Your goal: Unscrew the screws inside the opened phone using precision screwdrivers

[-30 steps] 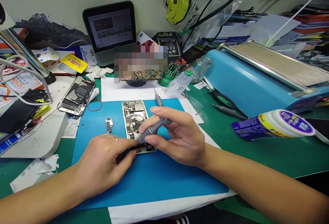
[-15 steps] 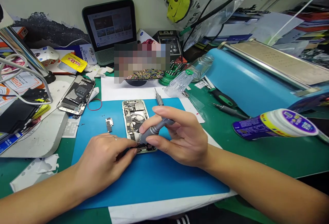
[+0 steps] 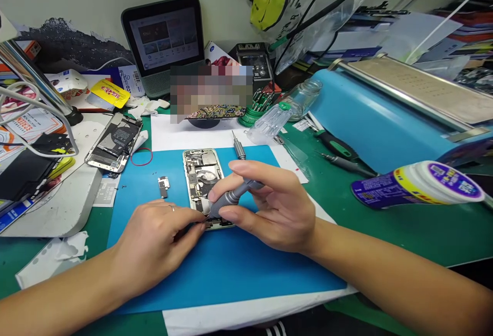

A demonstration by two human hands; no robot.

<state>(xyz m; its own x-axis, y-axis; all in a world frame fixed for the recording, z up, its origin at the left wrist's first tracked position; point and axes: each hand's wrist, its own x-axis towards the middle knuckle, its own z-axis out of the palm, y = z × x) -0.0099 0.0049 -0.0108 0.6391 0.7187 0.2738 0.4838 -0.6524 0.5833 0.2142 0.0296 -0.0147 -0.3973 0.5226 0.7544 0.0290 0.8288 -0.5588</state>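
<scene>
An opened phone [image 3: 206, 171] with bare inner parts lies on the blue mat [image 3: 215, 274]. My right hand [image 3: 279, 207] is closed around a grey screwdriver [image 3: 233, 196], whose lower end is down at the phone's near end; its tip is hidden. At the phone's near left corner, my left hand [image 3: 162, 243] has thumb and forefinger pinched together; what lies between them cannot be made out. Beyond my right forefinger a second screwdriver [image 3: 239, 147] shows, pointing away, its rear hidden. A small metal phone part [image 3: 164, 187] lies left of the phone.
Another opened phone [image 3: 115, 142] rests on a white stand base [image 3: 77, 192] at left. A purple tub [image 3: 416, 184] and a blue machine [image 3: 370, 115] stand at right. Behind are a green bit holder [image 3: 254, 112], a glass jar [image 3: 306, 97] and a screen [image 3: 165, 38].
Both hands stay at the phone's near end, with the screwdriver held in nearly the same place. My right hand has shifted very slightly; the view moved a little.
</scene>
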